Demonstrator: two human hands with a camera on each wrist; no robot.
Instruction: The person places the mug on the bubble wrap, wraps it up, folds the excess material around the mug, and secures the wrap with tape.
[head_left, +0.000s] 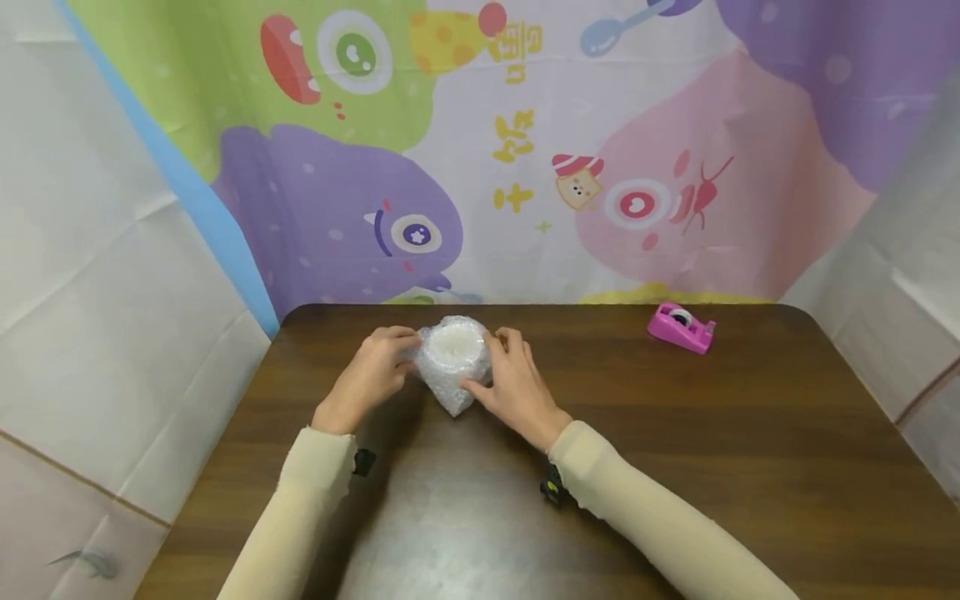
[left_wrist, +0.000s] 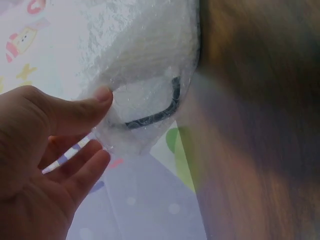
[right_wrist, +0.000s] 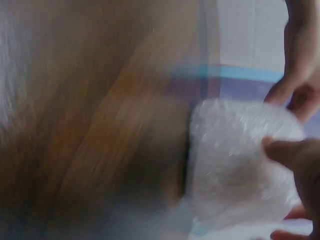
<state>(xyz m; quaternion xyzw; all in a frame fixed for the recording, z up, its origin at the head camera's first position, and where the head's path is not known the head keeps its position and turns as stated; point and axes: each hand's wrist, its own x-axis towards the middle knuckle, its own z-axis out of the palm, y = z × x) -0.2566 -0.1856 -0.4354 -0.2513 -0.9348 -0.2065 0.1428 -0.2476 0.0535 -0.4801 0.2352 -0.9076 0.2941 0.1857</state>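
Observation:
A pale, round-topped cup point(head_left: 454, 347) wrapped in clear bubble wrap point(head_left: 453, 393) stands near the table's far edge. Through the wrap point(left_wrist: 145, 55), the left wrist view shows a dark bent strip like a handle point(left_wrist: 155, 118). My left hand point(head_left: 375, 371) pinches the wrap beside that handle, thumb on one face and fingers behind. On the other side my right hand point(head_left: 517, 385) grips the wrapped body, its thumb toward the near side and its fingers toward the far side. The right wrist view has the wrapped cup point(right_wrist: 240, 165) between both hands, and is blurred.
A pink tape dispenser point(head_left: 681, 327) with a roll of tape sits at the back right of the dark wooden table point(head_left: 712, 442). A cartoon-print curtain point(head_left: 517, 250) hangs right behind the table's far edge. Pale wall panels point(head_left: 97, 250) flank the table.

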